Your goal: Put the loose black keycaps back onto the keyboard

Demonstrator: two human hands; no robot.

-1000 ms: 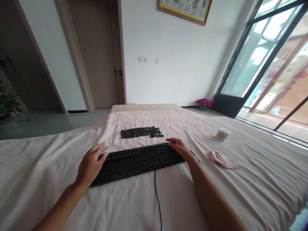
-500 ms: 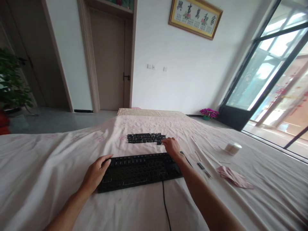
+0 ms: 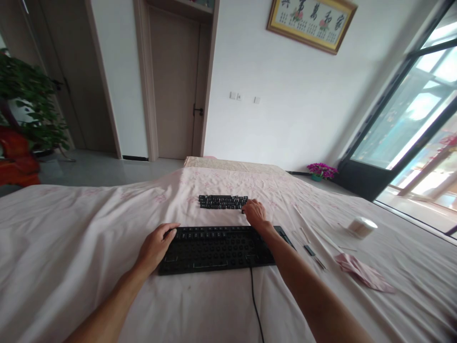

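A black keyboard (image 3: 210,257) lies on the cloth with most of its keys off; one row of keycaps is in place along its upper left. My left hand (image 3: 157,245) grips its upper left corner, thumb on top. Beyond it, loose black keycaps (image 3: 221,202) are laid out in rows. My right hand (image 3: 255,212) reaches over the keyboard's right part to the right end of these rows. Its fingers are bent together on a keycap there, and the fingertips are partly hidden. The forearm covers part of the keyboard.
A black cable (image 3: 254,295) runs from the keyboard towards me. On the right lie a small tool with a dark handle (image 3: 309,250), cotton swabs (image 3: 304,234), a pink cloth (image 3: 364,271) and a clear round tub (image 3: 362,227). The pink-patterned tablecloth (image 3: 117,228) has folds.
The view has swung left and tilted down a little, shifting everything rightward. My right hand stays at the right end of the keycap rows; my left hand keeps hold of the keyboard.
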